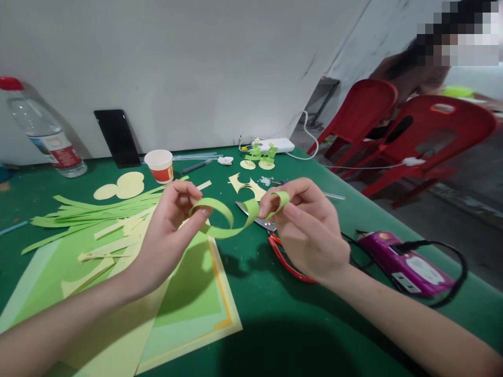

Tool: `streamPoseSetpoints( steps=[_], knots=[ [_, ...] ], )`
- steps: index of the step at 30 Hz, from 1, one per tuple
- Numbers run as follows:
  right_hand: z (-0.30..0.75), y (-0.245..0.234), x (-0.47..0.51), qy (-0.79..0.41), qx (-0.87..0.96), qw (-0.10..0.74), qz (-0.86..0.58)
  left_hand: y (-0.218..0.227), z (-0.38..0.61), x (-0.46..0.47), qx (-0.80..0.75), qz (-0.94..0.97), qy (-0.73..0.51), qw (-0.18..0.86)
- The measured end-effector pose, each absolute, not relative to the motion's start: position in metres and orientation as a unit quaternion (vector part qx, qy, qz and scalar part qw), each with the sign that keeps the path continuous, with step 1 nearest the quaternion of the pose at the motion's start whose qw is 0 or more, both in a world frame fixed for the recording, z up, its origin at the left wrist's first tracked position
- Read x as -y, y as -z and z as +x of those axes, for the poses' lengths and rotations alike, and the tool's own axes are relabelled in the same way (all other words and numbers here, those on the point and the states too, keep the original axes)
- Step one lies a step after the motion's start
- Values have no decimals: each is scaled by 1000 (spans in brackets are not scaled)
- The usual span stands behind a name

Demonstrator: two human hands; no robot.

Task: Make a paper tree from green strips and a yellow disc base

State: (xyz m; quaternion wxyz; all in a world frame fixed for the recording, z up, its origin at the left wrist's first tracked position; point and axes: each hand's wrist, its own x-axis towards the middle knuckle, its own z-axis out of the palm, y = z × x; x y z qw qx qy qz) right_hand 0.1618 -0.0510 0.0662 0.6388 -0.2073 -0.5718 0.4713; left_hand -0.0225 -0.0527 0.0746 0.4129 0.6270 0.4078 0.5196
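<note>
A curled green paper strip [226, 231] hangs in loops between my two hands, above the green table. My left hand [175, 225] pinches one end of it between thumb and fingers. At the other end, my right hand [308, 225] grips the strip, which curls around by the fingertips. Red-handled scissors [285, 256] lie on the table below and partly behind my right hand. Under my left arm are cut pale yellow strips [118, 243] and a stack of green and yellow paper sheets [188, 293]. Several flat green strips [98, 207] lie beyond them.
Along the wall stand a water bottle [58, 141], a black phone [118, 137] and a paper cup [160, 166]. Small paper plants [267, 157] and yellow scraps [245, 186] sit ahead. A purple power box [406, 264] with a cable is at right. Red chairs [436, 131] and a person are beyond.
</note>
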Motion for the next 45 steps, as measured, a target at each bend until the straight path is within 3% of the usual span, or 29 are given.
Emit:
streamPoseSetpoints(
  steps=[10, 16, 22, 25, 29, 35, 39, 45],
  knots=[
    [161, -62, 46, -484, 561, 610, -282, -71, -24, 50, -350, 543, -584, 492],
    [163, -56, 44, -512, 579, 574, -271, -70, -25, 48, -289, 619, -530, 502],
    [173, -65, 39, -381, 713, 531, -255, -70, -35, 41, -189, 661, -441, 577],
    [178, -72, 37, -308, 769, 499, -255, -72, -32, 39, -211, 629, -486, 568],
    [182, -75, 36, -295, 785, 486, -247, -72, -24, 37, -295, 568, -529, 556],
    [185, -80, 37, -293, 820, 434, -231, -61, -24, 39, -330, 562, -352, 671],
    [186, -83, 39, -257, 859, 377, -233, -62, -26, 45, -391, 605, -279, 635],
    [184, -82, 38, -218, 884, 333, -246, -75, -19, 48, -396, 626, -276, 613]
  ],
)
